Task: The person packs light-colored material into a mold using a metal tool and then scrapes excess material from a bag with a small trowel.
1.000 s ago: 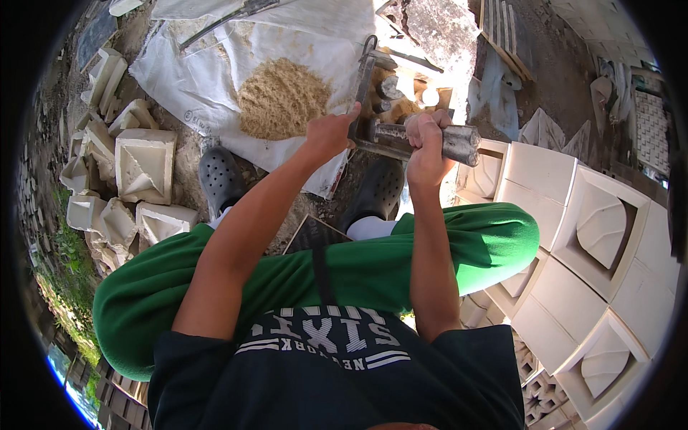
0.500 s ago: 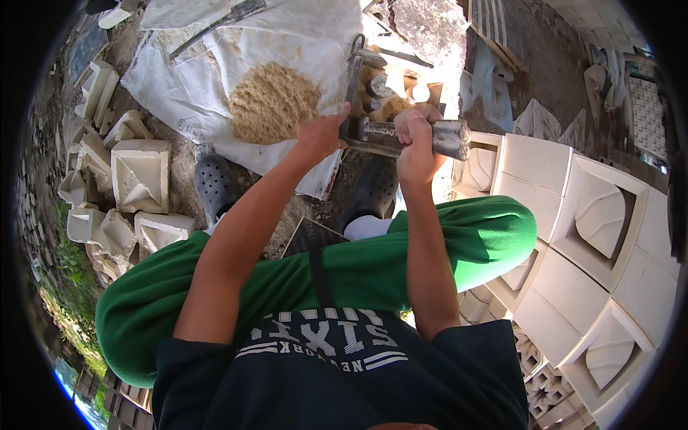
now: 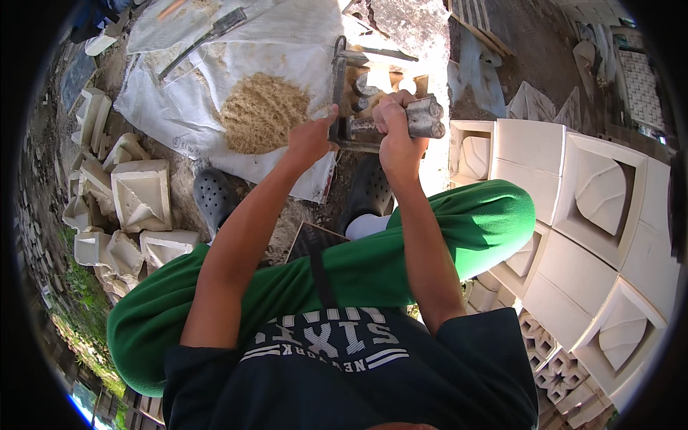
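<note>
A dark metal mould frame [image 3: 339, 80] lies on the ground ahead of me, with sand-coloured material and round metal cores [image 3: 365, 86] inside. My left hand [image 3: 309, 140] is closed on the near left corner of this frame, thumb along its side bar. Over the near side of the mould, my right hand [image 3: 395, 132] grips a heavy grey metal bar tool [image 3: 427, 117] whose thick end looks like cylinders joined side by side. The bar's other end shows left of my fist, above the mould. My right fist and glare hide part of the mould.
A sand heap [image 3: 265, 111] and a long-handled tool [image 3: 204, 41] lie on a white sheet [image 3: 172, 86]. Pale cast blocks [image 3: 142, 193] are piled at left; hollow pale blocks [image 3: 527, 147] stand stacked close on my right. My clogs [image 3: 216, 192] flank the sheet's near edge.
My right hand and the bar tool have moved left and farther from me, closer over the mould. The left hand keeps its hold on the frame. The whole view has shifted slightly.
</note>
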`<state>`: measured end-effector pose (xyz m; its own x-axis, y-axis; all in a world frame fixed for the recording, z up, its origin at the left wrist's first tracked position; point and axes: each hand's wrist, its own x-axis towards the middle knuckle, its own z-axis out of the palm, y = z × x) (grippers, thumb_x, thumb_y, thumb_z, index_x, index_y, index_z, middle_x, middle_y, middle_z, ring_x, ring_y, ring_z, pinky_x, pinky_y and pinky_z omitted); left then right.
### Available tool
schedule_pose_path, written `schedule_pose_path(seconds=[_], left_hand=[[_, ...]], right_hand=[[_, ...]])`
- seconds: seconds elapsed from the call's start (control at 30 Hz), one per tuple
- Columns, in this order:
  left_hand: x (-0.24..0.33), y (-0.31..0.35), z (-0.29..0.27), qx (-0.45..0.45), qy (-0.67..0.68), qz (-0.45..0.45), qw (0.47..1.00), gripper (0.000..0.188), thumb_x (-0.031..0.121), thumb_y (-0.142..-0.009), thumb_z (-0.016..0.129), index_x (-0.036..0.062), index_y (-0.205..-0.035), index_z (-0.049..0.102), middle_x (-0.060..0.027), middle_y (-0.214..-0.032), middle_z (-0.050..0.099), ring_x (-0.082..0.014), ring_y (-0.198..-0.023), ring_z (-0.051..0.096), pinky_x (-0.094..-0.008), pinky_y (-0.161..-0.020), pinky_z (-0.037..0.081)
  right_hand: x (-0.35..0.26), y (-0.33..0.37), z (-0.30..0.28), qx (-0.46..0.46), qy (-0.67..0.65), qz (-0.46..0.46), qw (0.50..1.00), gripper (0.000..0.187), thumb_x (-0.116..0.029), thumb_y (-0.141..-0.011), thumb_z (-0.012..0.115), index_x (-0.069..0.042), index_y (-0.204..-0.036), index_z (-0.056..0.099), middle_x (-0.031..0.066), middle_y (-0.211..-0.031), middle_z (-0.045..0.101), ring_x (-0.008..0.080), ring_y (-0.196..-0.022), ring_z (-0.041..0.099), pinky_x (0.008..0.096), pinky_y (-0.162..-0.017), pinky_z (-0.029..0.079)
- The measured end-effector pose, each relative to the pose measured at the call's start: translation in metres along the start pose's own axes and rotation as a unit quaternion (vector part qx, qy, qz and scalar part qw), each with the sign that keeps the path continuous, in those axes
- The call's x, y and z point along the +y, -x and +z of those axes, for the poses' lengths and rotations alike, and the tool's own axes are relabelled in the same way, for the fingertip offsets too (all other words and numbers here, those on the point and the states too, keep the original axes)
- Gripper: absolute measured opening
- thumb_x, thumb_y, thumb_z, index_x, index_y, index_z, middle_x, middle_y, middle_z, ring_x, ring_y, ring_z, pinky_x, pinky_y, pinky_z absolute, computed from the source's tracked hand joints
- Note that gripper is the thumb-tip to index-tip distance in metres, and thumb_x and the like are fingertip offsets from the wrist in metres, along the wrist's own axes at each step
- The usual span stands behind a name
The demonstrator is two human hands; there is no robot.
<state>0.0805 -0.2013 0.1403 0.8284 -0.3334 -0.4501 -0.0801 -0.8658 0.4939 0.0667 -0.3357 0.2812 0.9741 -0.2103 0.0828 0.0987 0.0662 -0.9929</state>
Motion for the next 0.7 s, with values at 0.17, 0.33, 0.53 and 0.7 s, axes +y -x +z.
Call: schedule_pose_path(seconds=[0.17, 0.33, 0.53, 0.7], left_hand=[[0.002, 0.004, -0.001, -0.004, -0.001, 0.004, 1.000, 0.093, 0.034, -0.071, 0.078, 0.0285, -0.148, 0.025, -0.0089, -0.098, 0.067, -0.0317, -0.092, 0.065, -0.0441, -0.073, 0.052], [-0.003, 0.007, -0.003, 0.031, 0.000, 0.011, 0.999, 0.092, 0.033, -0.072, 0.078, 0.0274, -0.148, 0.026, -0.0090, -0.098, 0.067, -0.0315, -0.091, 0.065, -0.0442, -0.073, 0.052], [0.007, 0.009, -0.005, 0.003, -0.014, -0.003, 1.000, 0.092, 0.034, -0.073, 0.076, 0.0251, -0.148, 0.024, -0.0075, -0.098, 0.067, -0.0317, -0.095, 0.063, -0.0443, -0.079, 0.050], [0.006, 0.008, -0.003, 0.010, -0.007, 0.015, 1.000, 0.092, 0.033, -0.073, 0.076, 0.0240, -0.148, 0.024, -0.0076, -0.102, 0.066, -0.0321, -0.096, 0.063, -0.0454, -0.078, 0.050]], right_hand=[[0.003, 0.017, -0.009, -0.001, -0.043, -0.081, 0.996, 0.022, -0.005, -0.086, 0.050, -0.008, -0.067, 0.039, -0.0008, -0.059, 0.036, 0.0081, -0.055, 0.034, 0.0246, -0.052, 0.028], [-0.019, 0.014, -0.011, -0.005, -0.044, -0.034, 0.998, 0.023, -0.005, -0.088, 0.043, -0.011, -0.068, 0.032, -0.0009, -0.059, 0.035, 0.0084, -0.055, 0.029, 0.0250, -0.052, 0.027], [-0.003, -0.004, -0.018, -0.019, 0.018, -0.037, 0.999, 0.023, -0.005, -0.087, 0.046, -0.010, -0.068, 0.034, -0.0017, -0.060, 0.034, 0.0083, -0.055, 0.031, 0.0255, -0.052, 0.026], [-0.001, 0.007, -0.014, -0.011, -0.034, -0.038, 0.999, 0.023, -0.007, -0.087, 0.047, -0.010, -0.067, 0.036, -0.0009, -0.060, 0.035, 0.0083, -0.055, 0.031, 0.0245, -0.052, 0.027]])
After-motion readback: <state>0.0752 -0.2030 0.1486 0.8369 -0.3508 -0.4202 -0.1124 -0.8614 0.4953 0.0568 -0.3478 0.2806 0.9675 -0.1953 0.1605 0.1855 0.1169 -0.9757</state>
